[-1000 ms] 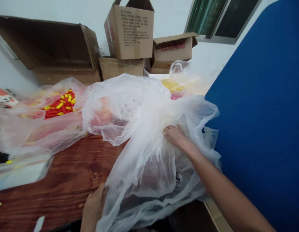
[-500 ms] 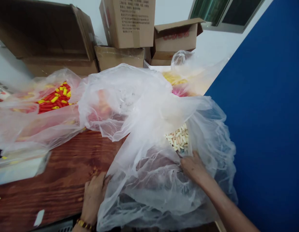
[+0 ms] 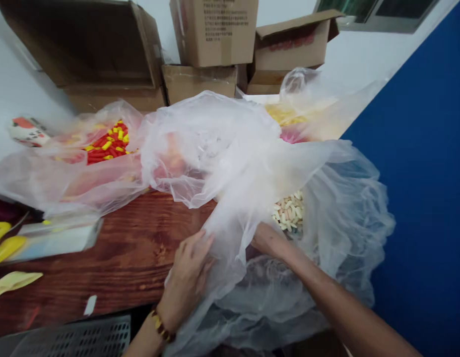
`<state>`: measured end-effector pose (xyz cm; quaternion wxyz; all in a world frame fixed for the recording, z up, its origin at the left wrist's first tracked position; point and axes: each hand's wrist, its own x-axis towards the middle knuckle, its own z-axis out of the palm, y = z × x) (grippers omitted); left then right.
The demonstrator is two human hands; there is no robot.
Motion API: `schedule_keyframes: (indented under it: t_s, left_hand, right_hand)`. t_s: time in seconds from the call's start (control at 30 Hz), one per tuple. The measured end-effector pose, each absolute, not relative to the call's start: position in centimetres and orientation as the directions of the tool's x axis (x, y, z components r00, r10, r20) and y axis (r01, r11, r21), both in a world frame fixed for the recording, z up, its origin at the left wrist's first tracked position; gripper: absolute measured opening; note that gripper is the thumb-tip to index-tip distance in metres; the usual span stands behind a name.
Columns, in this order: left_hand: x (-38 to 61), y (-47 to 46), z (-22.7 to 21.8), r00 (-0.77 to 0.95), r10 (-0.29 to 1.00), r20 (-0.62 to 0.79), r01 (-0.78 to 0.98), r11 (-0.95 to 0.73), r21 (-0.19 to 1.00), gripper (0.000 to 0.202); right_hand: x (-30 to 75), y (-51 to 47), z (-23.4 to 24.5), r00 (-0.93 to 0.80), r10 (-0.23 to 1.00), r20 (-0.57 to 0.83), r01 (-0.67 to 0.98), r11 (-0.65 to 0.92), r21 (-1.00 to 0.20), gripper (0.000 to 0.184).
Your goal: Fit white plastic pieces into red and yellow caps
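A large translucent plastic bag (image 3: 230, 287) spreads over the right part of the table and its front edge. Small cream and pale pink pieces (image 3: 289, 212) show through its opening. My left hand (image 3: 188, 275), with a beaded bracelet on the wrist, has its fingers bent around a fold at the bag's left side. My right hand (image 3: 266, 240) reaches into the opening, left of the pale pieces. Plastic covers its fingertips, so what they touch is hidden.
Another clear bag of red and yellow pieces (image 3: 108, 144) lies at the back left. Cardboard boxes (image 3: 218, 37) are stacked against the wall. A blue panel (image 3: 423, 208) borders the right side. Yellow-handled scissors (image 3: 8, 249) and a grey perforated basket (image 3: 103, 334) are at left.
My left hand has moved right and up from the table edge onto the bag's fold. My right hand has shifted left, deeper under the plastic. The camera view has swung left.
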<state>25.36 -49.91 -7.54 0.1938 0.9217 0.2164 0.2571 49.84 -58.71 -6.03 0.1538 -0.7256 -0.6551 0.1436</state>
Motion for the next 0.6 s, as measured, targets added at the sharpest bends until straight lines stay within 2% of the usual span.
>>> schedule_keyframes:
  t_s: [0.03, 0.1, 0.2, 0.27, 0.33, 0.4, 0.47, 0.6]
  left_hand:
    - [25.9, -50.1, -8.5, 0.798, 0.49, 0.351, 0.33, -0.842, 0.426, 0.046]
    - [26.5, -50.0, -10.4, 0.809, 0.519, 0.277, 0.415, -0.837, 0.358, 0.047]
    - [26.9, -49.5, -12.0, 0.772, 0.586, 0.245, 0.495, -0.797, 0.347, 0.049]
    - [26.9, -49.1, -12.2, 0.753, 0.599, 0.272, 0.488, -0.785, 0.381, 0.046]
    - [26.8, -49.1, -12.1, 0.758, 0.586, 0.287, 0.462, -0.792, 0.399, 0.044]
    - [26.8, -49.2, -12.1, 0.776, 0.57, 0.27, 0.445, -0.798, 0.407, 0.043]
    - [26.7, -49.1, -12.1, 0.781, 0.577, 0.24, 0.441, -0.781, 0.443, 0.041]
    - [27.2, -46.4, -11.4, 0.728, 0.661, 0.182, 0.469, -0.674, 0.571, 0.034]
  right_hand:
    - [49.2, -58.5, -6.8, 0.056, 0.998, -0.016, 0.902, -0.058, -0.429, 0.027]
    - [48.5, -59.0, -7.9, 0.071, 0.997, -0.037, 0.897, -0.08, -0.434, 0.035]
    - [48.7, -60.2, -7.9, 0.138, 0.99, -0.007, 0.875, -0.125, -0.468, 0.043]
    - [49.3, -60.2, -6.9, 0.16, 0.979, 0.125, 0.873, -0.081, -0.481, 0.04]
    - [49.7, -59.1, -5.4, 0.196, 0.935, 0.297, 0.896, -0.048, -0.441, 0.036]
    - [49.6, -56.8, -4.1, 0.256, 0.885, 0.389, 0.924, -0.105, -0.368, 0.033]
    - [49.1, -53.8, -3.0, 0.315, 0.885, 0.343, 0.931, -0.217, -0.293, 0.031]
    - [47.6, -48.7, -1.8, 0.341, 0.94, 0.031, 0.934, -0.335, -0.121, 0.035]
